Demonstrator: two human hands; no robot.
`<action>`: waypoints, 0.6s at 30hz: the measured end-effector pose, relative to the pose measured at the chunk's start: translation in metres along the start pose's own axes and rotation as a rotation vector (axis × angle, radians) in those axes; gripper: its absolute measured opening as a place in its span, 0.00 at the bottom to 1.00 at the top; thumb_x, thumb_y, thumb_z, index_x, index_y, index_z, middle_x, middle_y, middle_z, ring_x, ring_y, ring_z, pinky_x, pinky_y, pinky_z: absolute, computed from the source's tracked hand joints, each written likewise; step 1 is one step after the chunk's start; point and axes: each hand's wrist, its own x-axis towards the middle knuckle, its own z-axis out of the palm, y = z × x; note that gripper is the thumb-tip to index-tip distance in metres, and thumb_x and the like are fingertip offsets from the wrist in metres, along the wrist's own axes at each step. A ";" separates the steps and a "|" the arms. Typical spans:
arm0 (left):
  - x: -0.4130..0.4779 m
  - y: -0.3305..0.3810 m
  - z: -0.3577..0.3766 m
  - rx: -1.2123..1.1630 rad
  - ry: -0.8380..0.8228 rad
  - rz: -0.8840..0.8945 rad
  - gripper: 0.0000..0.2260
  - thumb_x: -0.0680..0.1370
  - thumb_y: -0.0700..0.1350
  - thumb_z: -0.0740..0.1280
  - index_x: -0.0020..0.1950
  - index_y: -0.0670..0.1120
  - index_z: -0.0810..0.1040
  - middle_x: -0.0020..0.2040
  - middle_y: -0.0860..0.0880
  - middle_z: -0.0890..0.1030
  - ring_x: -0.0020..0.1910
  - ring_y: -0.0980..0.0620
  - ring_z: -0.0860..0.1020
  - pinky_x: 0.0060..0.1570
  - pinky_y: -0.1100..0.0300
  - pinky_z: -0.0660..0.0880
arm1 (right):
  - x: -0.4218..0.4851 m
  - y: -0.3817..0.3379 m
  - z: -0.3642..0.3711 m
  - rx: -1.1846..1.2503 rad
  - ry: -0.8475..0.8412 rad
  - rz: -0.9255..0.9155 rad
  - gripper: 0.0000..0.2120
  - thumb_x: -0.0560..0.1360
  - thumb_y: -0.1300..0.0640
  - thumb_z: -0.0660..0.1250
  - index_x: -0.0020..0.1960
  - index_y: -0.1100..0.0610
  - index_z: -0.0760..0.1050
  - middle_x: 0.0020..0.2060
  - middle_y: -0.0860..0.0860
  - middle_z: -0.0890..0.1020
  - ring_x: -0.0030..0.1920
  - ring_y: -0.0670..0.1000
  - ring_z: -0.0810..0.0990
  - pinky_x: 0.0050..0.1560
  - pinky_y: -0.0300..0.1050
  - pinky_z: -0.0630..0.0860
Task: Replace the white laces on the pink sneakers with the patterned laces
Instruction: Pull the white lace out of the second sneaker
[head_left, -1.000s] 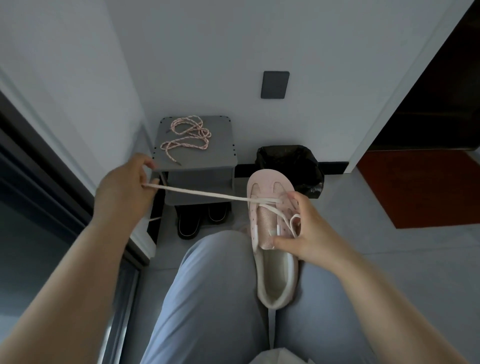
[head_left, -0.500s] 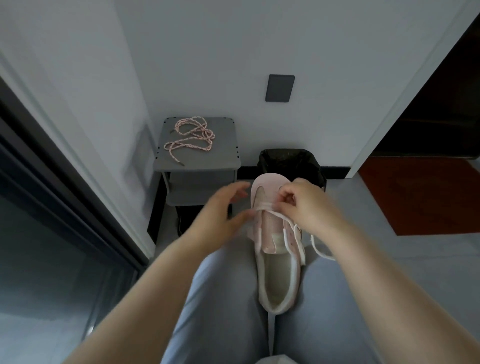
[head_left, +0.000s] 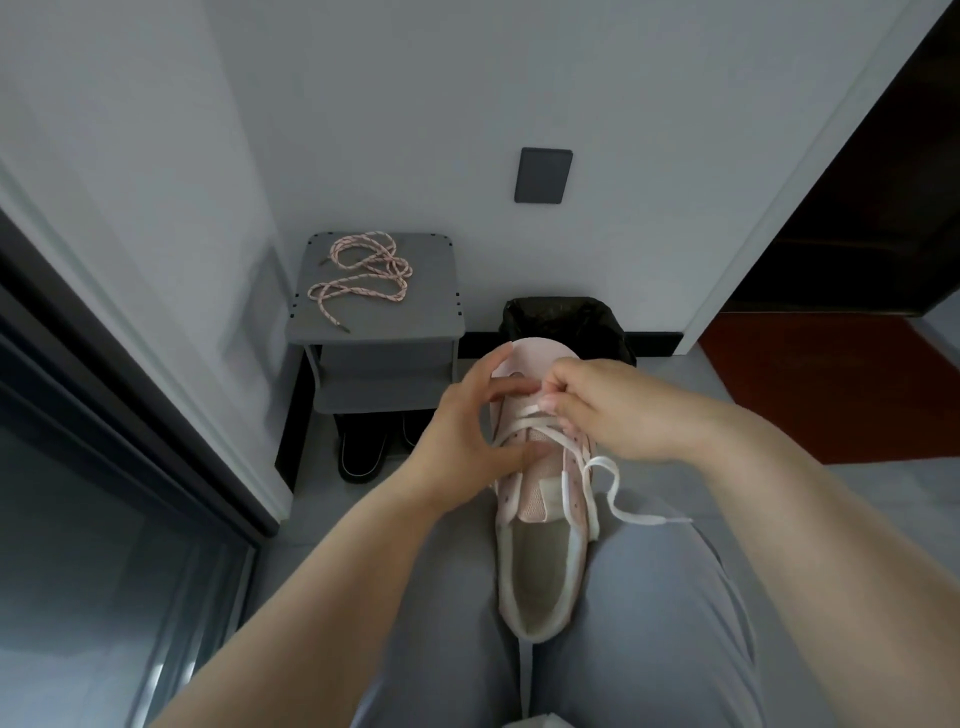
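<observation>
One pink sneaker (head_left: 540, 519) lies between the thighs, toe pointing away. Left hand (head_left: 467, 431): fingers and thumb clamped on the sneaker's left side. Right hand (head_left: 613, 410): fingers pinched together on the one white lace (head_left: 642, 518) at the sneaker's front eyelets; the lace's free end trails right of the sneaker. Patterned laces (head_left: 363, 275), count unclear, lie on one tabletop (head_left: 431, 306) beyond the sneaker, to the left.

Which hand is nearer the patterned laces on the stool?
Left. The left hand holds the pink sneaker on the side facing the patterned laces; the right hand pinches the white lace beyond it, farther from them.
</observation>
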 end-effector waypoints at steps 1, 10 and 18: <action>0.001 0.000 0.001 0.001 -0.012 -0.004 0.38 0.67 0.47 0.76 0.69 0.63 0.58 0.58 0.65 0.75 0.66 0.59 0.67 0.63 0.65 0.59 | -0.001 -0.005 -0.004 -0.057 0.013 -0.003 0.12 0.79 0.51 0.56 0.39 0.52 0.69 0.35 0.48 0.76 0.37 0.49 0.76 0.39 0.48 0.73; 0.006 -0.006 -0.002 0.002 -0.063 -0.071 0.36 0.68 0.44 0.74 0.72 0.54 0.60 0.62 0.57 0.75 0.62 0.61 0.71 0.59 0.71 0.66 | -0.030 -0.021 -0.096 0.697 0.894 -0.265 0.12 0.65 0.59 0.75 0.40 0.49 0.72 0.21 0.43 0.68 0.26 0.43 0.67 0.36 0.35 0.70; 0.020 0.029 0.008 0.047 -0.123 0.053 0.09 0.78 0.50 0.59 0.51 0.54 0.79 0.49 0.52 0.81 0.52 0.56 0.78 0.58 0.53 0.74 | -0.040 -0.050 -0.093 1.048 0.580 -0.523 0.08 0.75 0.64 0.60 0.50 0.53 0.69 0.36 0.47 0.67 0.37 0.42 0.71 0.53 0.54 0.79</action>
